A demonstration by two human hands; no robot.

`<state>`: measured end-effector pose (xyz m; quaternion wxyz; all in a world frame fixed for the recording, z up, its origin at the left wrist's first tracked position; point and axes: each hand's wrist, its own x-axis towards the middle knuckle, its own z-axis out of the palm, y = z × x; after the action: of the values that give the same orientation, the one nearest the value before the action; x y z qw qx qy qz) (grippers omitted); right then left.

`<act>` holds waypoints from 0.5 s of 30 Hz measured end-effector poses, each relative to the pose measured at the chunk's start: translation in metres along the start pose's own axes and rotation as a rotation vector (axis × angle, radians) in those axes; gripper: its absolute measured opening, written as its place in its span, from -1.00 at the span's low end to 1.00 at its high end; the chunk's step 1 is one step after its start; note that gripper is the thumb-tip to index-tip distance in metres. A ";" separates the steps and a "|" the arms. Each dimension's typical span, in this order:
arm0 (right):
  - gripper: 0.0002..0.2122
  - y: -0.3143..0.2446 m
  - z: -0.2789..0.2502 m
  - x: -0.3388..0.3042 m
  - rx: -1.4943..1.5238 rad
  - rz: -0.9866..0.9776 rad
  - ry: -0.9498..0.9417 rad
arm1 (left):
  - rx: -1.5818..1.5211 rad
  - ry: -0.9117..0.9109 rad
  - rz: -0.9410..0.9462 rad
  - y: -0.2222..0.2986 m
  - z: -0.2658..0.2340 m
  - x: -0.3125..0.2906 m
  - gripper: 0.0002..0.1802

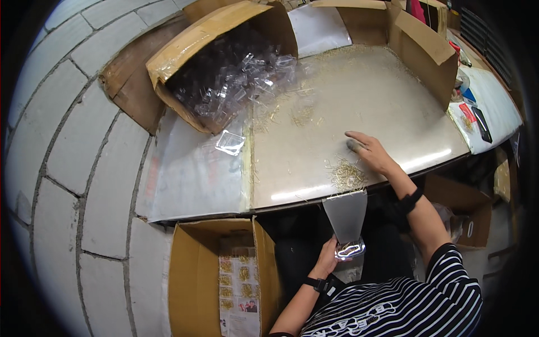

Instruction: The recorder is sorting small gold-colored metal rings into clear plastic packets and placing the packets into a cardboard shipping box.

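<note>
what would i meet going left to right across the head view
Grey blocks, lower cardboard box, left hand, right hand, black wristband on the right wrist, black phone.

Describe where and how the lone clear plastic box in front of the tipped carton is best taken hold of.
Probably pinch the box across its opposite side edges, coming from the near side. Its rectangular outline lies by itself on the plastic sheet, and the tipped carton stands just beyond it, so the near side looks easier to reach.
</note>
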<state>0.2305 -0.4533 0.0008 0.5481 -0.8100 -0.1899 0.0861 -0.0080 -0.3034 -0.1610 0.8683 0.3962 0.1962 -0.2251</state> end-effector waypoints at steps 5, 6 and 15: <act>-0.65 0.000 0.058 -0.033 -0.637 -0.436 -0.059 | -0.154 -0.009 0.043 -0.023 -0.003 0.014 -0.43; -0.64 0.001 0.070 -0.043 -0.656 -0.468 -0.036 | -0.153 -0.002 0.040 -0.026 -0.007 0.018 -0.43; -0.64 -0.020 0.062 -0.151 -0.444 -0.419 0.055 | -0.021 0.021 0.002 -0.008 -0.001 0.009 -0.37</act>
<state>0.0668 -0.4545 -0.0146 0.3685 -0.8552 -0.3522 -0.0945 -0.0051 -0.3093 -0.1708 0.8705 0.3894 0.2073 -0.2181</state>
